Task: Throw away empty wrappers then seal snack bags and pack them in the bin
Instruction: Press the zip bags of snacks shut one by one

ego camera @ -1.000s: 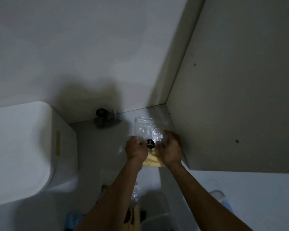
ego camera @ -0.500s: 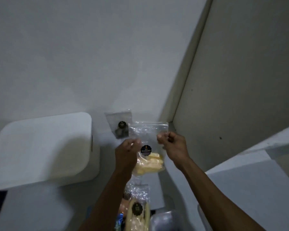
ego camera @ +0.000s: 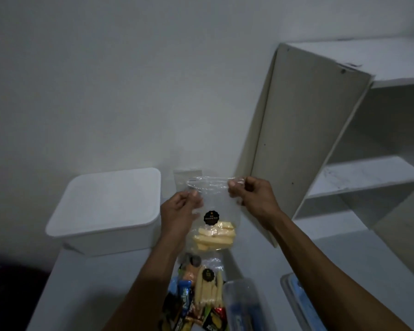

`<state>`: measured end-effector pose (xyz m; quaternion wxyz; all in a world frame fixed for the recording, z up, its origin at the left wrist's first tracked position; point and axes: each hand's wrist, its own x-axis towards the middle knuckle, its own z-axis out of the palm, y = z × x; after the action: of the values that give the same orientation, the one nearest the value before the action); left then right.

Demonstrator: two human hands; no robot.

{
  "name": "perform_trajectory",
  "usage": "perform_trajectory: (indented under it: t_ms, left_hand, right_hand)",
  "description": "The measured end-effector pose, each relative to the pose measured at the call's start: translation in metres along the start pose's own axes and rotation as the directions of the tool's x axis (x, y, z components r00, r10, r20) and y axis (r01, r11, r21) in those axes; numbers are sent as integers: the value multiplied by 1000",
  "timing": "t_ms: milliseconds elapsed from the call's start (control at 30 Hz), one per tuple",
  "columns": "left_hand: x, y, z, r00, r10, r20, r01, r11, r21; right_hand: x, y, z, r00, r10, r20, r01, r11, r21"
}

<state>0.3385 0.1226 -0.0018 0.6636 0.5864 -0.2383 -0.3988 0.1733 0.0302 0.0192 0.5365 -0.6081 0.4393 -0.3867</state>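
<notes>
A white shelf unit stands at the right against the pale wall, its side panel facing left and its open shelves to the right. On the white table, at the far left, sits a white bin covered by its lid. Near the bottom edge lies a heap of snack packets, with a clear container just right of it. Above the heap, held upright in the air between bin and shelf, is a clear snack bag with a black round label and pale yellow sticks at its bottom. The left hand pinches the bag's upper left edge; the right hand pinches its top right corner.
</notes>
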Motion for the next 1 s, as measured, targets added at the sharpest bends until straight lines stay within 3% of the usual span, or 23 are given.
perform_trajectory:
  t_ms: [233, 333, 467, 600, 833, 1000]
  left_hand:
    - [-16, 30, 3, 995, 103, 9, -103, 995, 13]
    - [-20, 35, 11, 991, 130, 21, -131, 990, 43]
    - [-24, 34, 35, 985, 173, 20, -174, 980, 94]
    - [-31, 27, 62, 984, 174, 21, -175, 978, 114]
    - [-38, 24, 81, 989, 138, 46, -142, 984, 105]
    - [-38, 31, 87, 979, 197, 47, -202, 966, 164]
  right_hand:
    - [-24, -25, -17, 996, -18, 84, 23, 998, -58]
    - [-23, -40, -27, 986, -91, 139, 114, 980, -165]
    - [-15, -61, -32, 951, -184, 249, 280, 854, -438]
    - [-4, -73, -38, 917, -178, 356, 363, 738, -569]
    - [6, -75, -48, 897, -131, 423, 397, 661, -637]
    - [8, -77, -51, 884, -157, 440, 433, 630, -645]
